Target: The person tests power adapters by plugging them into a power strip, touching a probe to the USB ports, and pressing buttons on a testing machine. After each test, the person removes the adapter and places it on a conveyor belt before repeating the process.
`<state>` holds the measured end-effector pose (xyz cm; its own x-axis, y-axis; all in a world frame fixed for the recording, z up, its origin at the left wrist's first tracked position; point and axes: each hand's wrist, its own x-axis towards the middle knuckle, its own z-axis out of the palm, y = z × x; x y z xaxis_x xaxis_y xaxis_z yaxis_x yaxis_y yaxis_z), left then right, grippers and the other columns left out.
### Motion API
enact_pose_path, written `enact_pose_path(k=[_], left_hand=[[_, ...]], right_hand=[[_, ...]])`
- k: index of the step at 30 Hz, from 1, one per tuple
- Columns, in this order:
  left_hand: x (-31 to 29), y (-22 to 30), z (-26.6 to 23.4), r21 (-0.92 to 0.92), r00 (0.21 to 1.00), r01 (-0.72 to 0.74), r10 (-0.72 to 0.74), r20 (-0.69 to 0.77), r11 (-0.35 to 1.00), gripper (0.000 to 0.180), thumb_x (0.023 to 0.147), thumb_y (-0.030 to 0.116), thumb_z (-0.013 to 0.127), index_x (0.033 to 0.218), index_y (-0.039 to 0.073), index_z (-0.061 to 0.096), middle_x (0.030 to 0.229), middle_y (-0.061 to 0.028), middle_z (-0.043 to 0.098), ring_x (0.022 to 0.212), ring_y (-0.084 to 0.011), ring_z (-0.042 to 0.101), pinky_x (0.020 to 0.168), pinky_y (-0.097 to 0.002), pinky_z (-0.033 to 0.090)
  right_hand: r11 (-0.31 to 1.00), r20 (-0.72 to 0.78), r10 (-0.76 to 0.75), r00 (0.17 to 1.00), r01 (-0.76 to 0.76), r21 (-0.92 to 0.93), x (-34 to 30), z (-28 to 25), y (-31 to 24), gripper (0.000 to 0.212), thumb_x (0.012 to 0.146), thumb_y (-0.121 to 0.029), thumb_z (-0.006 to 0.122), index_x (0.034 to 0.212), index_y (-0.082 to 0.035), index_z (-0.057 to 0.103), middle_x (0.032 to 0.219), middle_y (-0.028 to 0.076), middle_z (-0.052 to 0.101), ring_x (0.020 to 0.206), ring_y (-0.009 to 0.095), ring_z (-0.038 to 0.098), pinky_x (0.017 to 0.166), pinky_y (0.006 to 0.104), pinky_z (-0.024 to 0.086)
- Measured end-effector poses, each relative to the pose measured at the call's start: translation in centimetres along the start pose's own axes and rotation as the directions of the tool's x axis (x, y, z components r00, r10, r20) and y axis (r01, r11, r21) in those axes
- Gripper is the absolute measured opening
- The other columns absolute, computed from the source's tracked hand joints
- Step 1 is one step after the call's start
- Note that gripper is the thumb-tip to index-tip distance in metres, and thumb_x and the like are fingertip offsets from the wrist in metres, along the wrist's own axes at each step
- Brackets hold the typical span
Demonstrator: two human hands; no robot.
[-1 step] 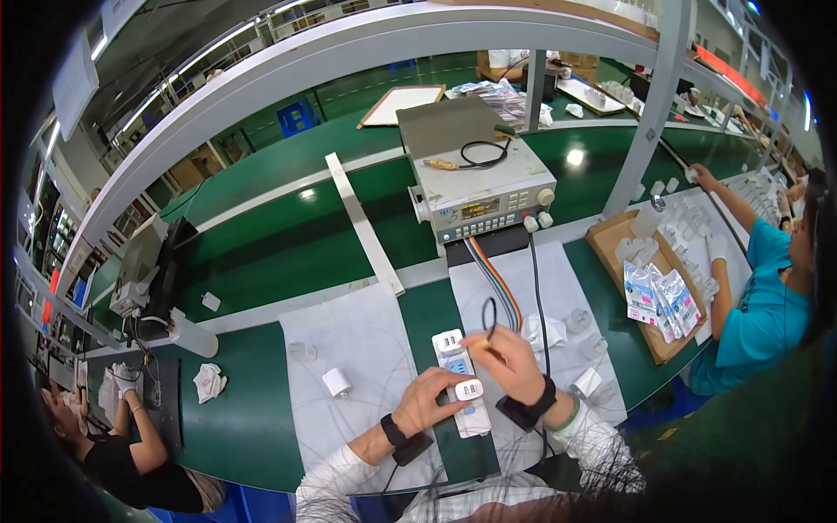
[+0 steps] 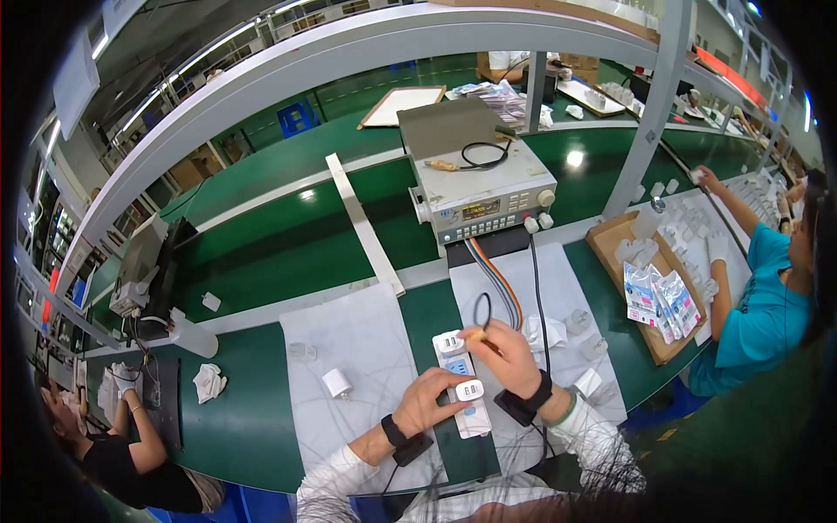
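Observation:
A white power strip [image 2: 475,424] lies lengthwise before me. A white two-port USB charger [image 2: 469,390] sits on its nearer part, gripped at the side between the thumb and fingers of my left hand [image 2: 430,398]. Another white USB charger [image 2: 449,342] stands at the strip's far end. My right hand [image 2: 513,362] pinches a brass-coloured cable plug [image 2: 478,335], whose black cable loops up above the fingers. This plug is close to the far charger's right side; whether it touches a port I cannot tell.
A grey test instrument [image 2: 493,205] with a lit display stands behind, trailing a rainbow ribbon cable [image 2: 493,279]. One loose white charger [image 2: 336,382] lies on the left white sheet [image 2: 366,336]. At right are a cardboard tray [image 2: 658,344] of packets and a co-worker in teal [image 2: 750,318].
My right hand has shifted slightly left and down with the plug, nearer the far charger. The instrument's display reads differently. My left hand has stayed on its charger.

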<state>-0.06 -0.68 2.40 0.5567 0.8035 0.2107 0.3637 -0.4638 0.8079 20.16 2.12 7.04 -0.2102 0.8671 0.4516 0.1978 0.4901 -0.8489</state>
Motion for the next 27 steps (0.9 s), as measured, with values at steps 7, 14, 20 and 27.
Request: enact_pose_path(k=[7, 14, 20, 27], left_hand=[[-0.1, -0.2, 0.1, -0.021, 0.998, 0.048, -0.047, 0.047, 0.999, 0.041, 0.077, 0.017, 0.077, 0.116, 0.011, 0.065, 0.104, -0.0059, 0.062, 0.101, -0.0234, 0.056, 0.089, -0.0331, 0.047], [-0.3, -0.1, -0.1, -0.086, 1.000, -0.013, 0.014, 0.004, 0.996, 0.044, 0.078, 0.013, 0.076, 0.120, 0.010, 0.063, 0.109, -0.0065, 0.063, 0.102, -0.0215, 0.057, 0.090, -0.0323, 0.046], [6.2, -2.3, -6.9, -0.150, 0.903, -0.060, -0.011, -0.430, 0.987, 0.055, 0.083, 0.010, 0.065, 0.135, 0.007, 0.049, 0.114, -0.0129, 0.061, 0.104, -0.0239, 0.060, 0.090, -0.0341, 0.046], [19.2, -10.1, -12.6, 0.620, 0.951, 0.296, -0.286, -0.119, 0.726, 0.050, 0.073, 0.020, 0.072, 0.119, 0.009, 0.056, 0.104, -0.0142, 0.066, 0.102, -0.0334, 0.062, 0.084, -0.0410, 0.051]], right_hand=[[0.992, 0.017, 0.112, 0.994, -0.110, -0.054, 1.2, 1.8, 2.5, 0.013, 0.088, -0.012, 0.063, 0.095, -0.002, 0.066, 0.085, 0.007, 0.061, 0.068, 0.019, 0.058, 0.062, 0.0277, 0.046], [0.974, 0.043, 0.110, 0.993, -0.099, -0.203, 1.4, 1.6, 2.1, 0.016, 0.087, -0.016, 0.066, 0.098, -0.004, 0.066, 0.083, 0.006, 0.058, 0.066, 0.017, 0.058, 0.060, 0.0282, 0.047], [0.982, 0.033, 0.082, 0.996, -0.075, -0.171, 0.9, 1.9, 2.9, 0.017, 0.087, -0.014, 0.065, 0.102, -0.005, 0.067, 0.084, 0.006, 0.053, 0.066, 0.016, 0.054, 0.062, 0.0272, 0.045], [0.987, 0.057, 0.089, 0.994, -0.080, -0.140, 0.7, 2.6, 3.4, 0.020, 0.087, -0.020, 0.068, 0.102, -0.007, 0.067, 0.087, 0.005, 0.055, 0.070, 0.018, 0.061, 0.064, 0.0285, 0.049]])
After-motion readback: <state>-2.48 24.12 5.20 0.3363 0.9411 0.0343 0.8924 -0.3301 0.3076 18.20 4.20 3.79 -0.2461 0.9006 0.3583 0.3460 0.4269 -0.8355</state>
